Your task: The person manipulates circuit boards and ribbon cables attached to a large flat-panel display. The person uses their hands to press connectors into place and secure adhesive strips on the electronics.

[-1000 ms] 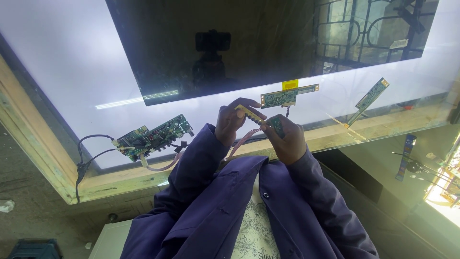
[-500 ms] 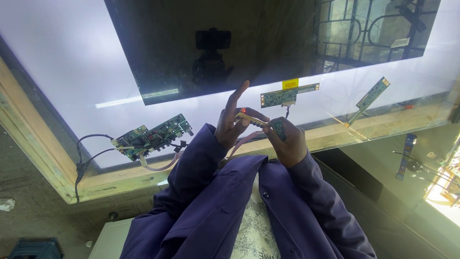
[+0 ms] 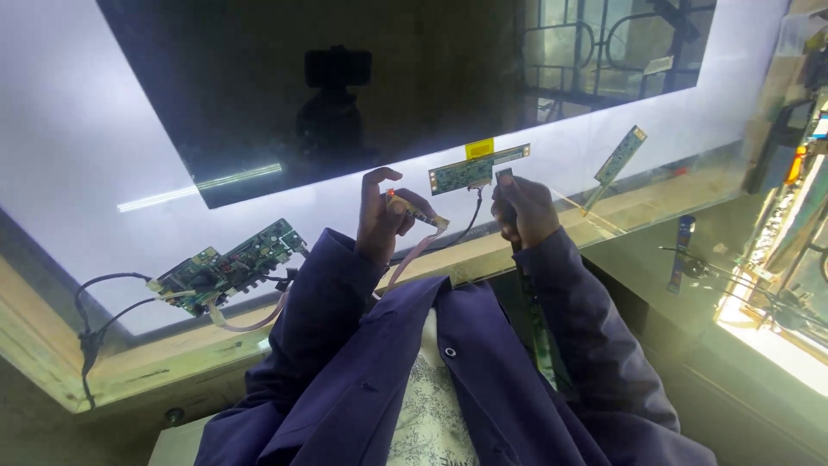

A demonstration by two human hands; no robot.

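Note:
My left hand [image 3: 382,217] pinches the yellowish connector [image 3: 419,210] at the end of a pink flat ribbon cable [image 3: 404,259]. That cable trails down over my sleeve toward a green main circuit board [image 3: 231,264] on the left. My right hand [image 3: 523,210] is raised just right of a narrow green strip board [image 3: 477,168] that lies on the lit white panel [image 3: 78,155]. Its fingers are closed on a small dark connector piece [image 3: 504,176]. A black wire [image 3: 470,220] hangs from the strip board between my two hands, which are apart.
A large dark screen sheet [image 3: 345,78] covers the middle of the panel. Another narrow green board [image 3: 619,156] lies tilted at the right. A wooden frame [image 3: 172,362] edges the panel. Black wires [image 3: 90,319] loop at the left, and a blue tool [image 3: 680,252] rests at the right.
My hands were together on the ribbon connector and have separated. The right hand moved right toward the strip board, while the left hand keeps the connector.

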